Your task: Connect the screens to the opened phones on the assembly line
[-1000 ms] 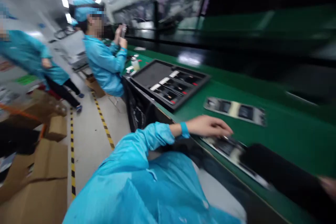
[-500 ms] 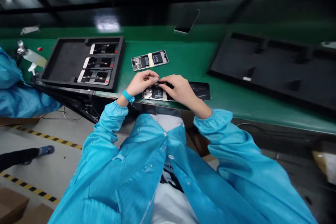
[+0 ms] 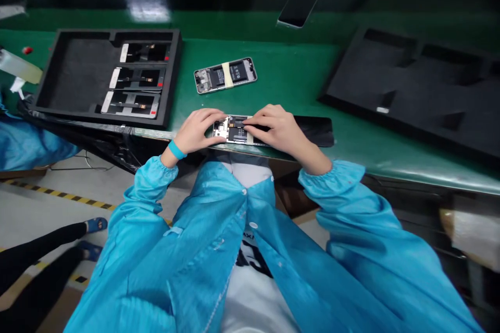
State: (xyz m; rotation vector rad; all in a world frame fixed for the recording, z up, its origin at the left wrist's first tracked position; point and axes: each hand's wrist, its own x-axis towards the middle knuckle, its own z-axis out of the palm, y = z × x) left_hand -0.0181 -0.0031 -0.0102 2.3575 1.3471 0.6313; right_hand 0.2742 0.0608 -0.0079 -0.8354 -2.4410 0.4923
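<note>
An opened phone body (image 3: 239, 135) lies at the bench's near edge, its board and battery showing, with a pale strip across it. My left hand (image 3: 198, 131) grips its left end between thumb and fingers. My right hand (image 3: 276, 129) is over the middle, thumb and fingertips pinched on a small dark flex cable (image 3: 236, 124). A black screen panel (image 3: 315, 131) extends to the right from under my right hand. Farther back lies a second opened phone body (image 3: 225, 76) with a pale strip around it.
A black foam tray (image 3: 172, 78) at left holds several screen parts. Another dark foam tray (image 3: 414, 88) lies at right. A phone-like panel (image 3: 300, 3) is at the back. A bottle (image 3: 19, 66) and a person's blue sleeve (image 3: 35, 138) are far left.
My left hand has moved from the small parts near my right fingertips to the phone body's left end, its fingers spreading around it. The view has shifted, and a person's legs show more at lower left.
</note>
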